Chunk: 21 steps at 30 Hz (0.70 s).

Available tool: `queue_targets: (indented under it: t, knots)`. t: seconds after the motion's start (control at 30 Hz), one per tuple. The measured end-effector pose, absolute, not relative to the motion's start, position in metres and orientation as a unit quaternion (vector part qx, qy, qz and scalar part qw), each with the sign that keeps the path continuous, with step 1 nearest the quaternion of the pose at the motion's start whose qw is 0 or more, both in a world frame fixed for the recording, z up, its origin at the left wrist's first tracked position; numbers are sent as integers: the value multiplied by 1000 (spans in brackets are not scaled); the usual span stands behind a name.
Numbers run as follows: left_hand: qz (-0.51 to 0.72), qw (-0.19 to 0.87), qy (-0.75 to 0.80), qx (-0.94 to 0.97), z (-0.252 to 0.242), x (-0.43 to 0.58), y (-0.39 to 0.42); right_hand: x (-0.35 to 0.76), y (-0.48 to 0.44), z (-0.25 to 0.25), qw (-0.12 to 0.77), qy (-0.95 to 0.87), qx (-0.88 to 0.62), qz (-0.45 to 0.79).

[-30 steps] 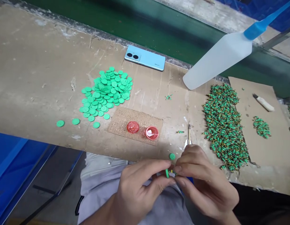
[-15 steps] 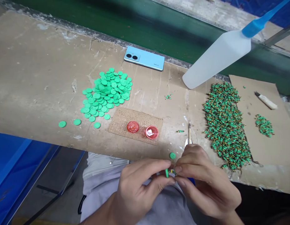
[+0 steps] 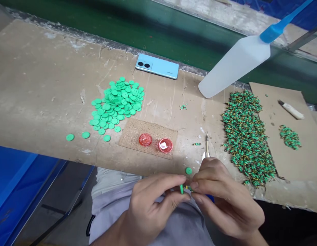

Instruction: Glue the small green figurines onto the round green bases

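Between the thumb and finger of my left hand [image 3: 158, 201] is a green disc [image 3: 182, 189], held on edge. My right hand [image 3: 222, 196] pinches a small green-and-yellow piece [image 3: 187, 187], its end pointing at the disc's face; whether the two touch I cannot tell. Another green disc [image 3: 188, 171] lies flat on the table just beyond my fingertips. A thin pointed tool [image 3: 207, 145] sticks out past my right knuckles, its rear part hidden by the hand. One similar small piece [image 3: 196, 144] lies left of the tool's tip.
A heap of green discs [image 3: 117, 102] is at left. Two red cups [image 3: 145, 139] sit on a speckled board [image 3: 132, 131]. A large pile of small green-and-yellow pieces [image 3: 247, 140] spreads at right, beside cardboard [image 3: 281, 167]. A phone [image 3: 160, 67] and a tilted white bottle [image 3: 235, 66] are behind.
The view has shifted slightly. Both hands keep the same hold on the disc and the small piece, with hardly any movement between them.
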<state>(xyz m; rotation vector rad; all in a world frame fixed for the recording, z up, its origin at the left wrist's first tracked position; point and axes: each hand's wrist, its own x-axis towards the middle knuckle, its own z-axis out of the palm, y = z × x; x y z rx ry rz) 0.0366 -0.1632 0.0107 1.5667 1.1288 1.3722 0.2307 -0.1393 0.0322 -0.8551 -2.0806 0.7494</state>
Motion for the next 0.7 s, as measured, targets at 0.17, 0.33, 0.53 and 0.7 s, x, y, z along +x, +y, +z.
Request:
queue_targets:
  t: [0.17, 0.33, 0.53, 0.7]
  knots:
    - [530, 362, 448, 623, 8, 34, -164, 225, -138, 29, 382, -814, -331, 287]
    - [514, 360, 444, 639, -12, 32, -166, 229, -136, 28, 383, -812, -339, 282]
    - [450, 246, 389, 765, -34, 48, -156, 284, -115, 26, 333, -795, -504, 60]
    - [368, 163, 411, 818, -43, 65, -149, 325, -97, 1, 212, -791, -570, -64]
